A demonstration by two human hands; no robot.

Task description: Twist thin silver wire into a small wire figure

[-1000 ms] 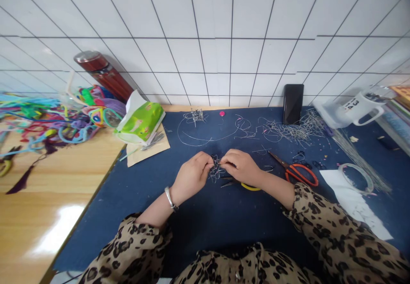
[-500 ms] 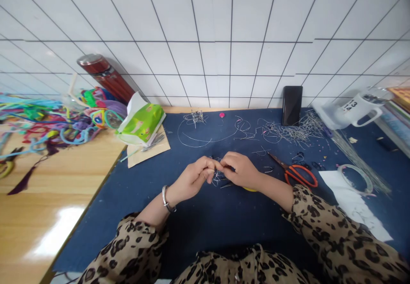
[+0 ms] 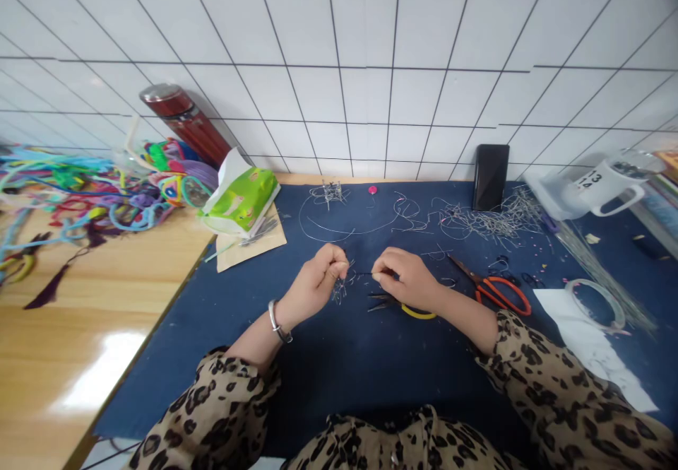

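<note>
My left hand (image 3: 319,276) is closed, with a small tangle of thin silvery wire (image 3: 340,292) hanging below its fingertips. My right hand (image 3: 403,276) pinches the end of a thin dark strand (image 3: 364,273), which runs straight across the gap to my left hand. Whether that strand is thread or wire I cannot tell. Under my right hand and wrist lie pliers with yellow handles (image 3: 418,312), partly covered, their dark jaws pointing left. Scissors with orange handles (image 3: 503,295) rest to the right of my right wrist.
A dark blue mat (image 3: 339,378) covers the table. Loose wire pieces (image 3: 492,215), a black phone (image 3: 490,177) and a white mug (image 3: 609,184) stand or lie at back right. A tissue pack (image 3: 241,201), a red flask (image 3: 185,124) and colourful pipe cleaners (image 3: 121,201) are at left.
My hands have moved apart from being together, the right one going right. The dark strand now shows stretched between them, and more of the pliers is uncovered. The view has shifted slightly.
</note>
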